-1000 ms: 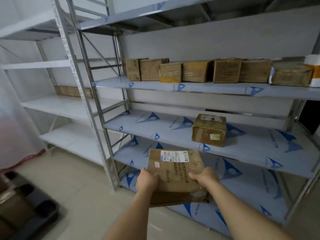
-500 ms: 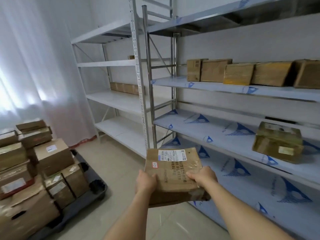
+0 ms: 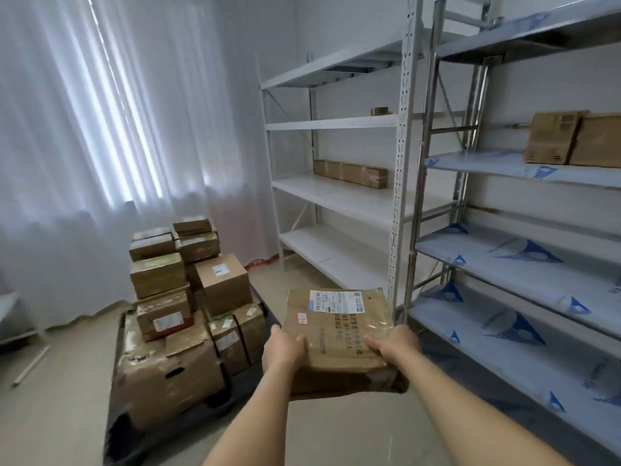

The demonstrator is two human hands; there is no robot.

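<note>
- Storeroom seen from the head cam: white curtain (image 3: 100,129) fills the left half of the frame, pale floor (image 3: 67,381) below it, racks down the right side.
- Dead centre, low in the frame, is a flat brown parcel (image 3: 339,334) with its shipping label (image 3: 336,301) facing up. It's in the air, between the cart and the racks, not resting on anything.
- Left hand (image 3: 284,349) has the near left corner, thumb on top and fingers curled under. Right hand (image 3: 391,344) grips the near right edge the same way. So it's a two-handed clamp, both arms stretched out.
- Lower left: a dark platform cart (image 3: 121,445) stacked with a pile of boxes (image 3: 188,297), some pretty crushed.
- Middle of the frame: white rack (image 3: 336,196) with one long carton (image 3: 349,169) on a middle shelf.
- Right edge: steel rack (image 3: 504,257) with blue-printed film on the shelves, and a couple of boxes (image 3: 571,136) at upper right.
- My take: this looks like carrying the parcel to a shelf. The tape at the near right corner looks wrinkled, so I'd keep it level and support it from underneath rather than squeezing the edges. Keep the label up, slide it in flat, and let go only once the far edge is on the shelf.
</note>
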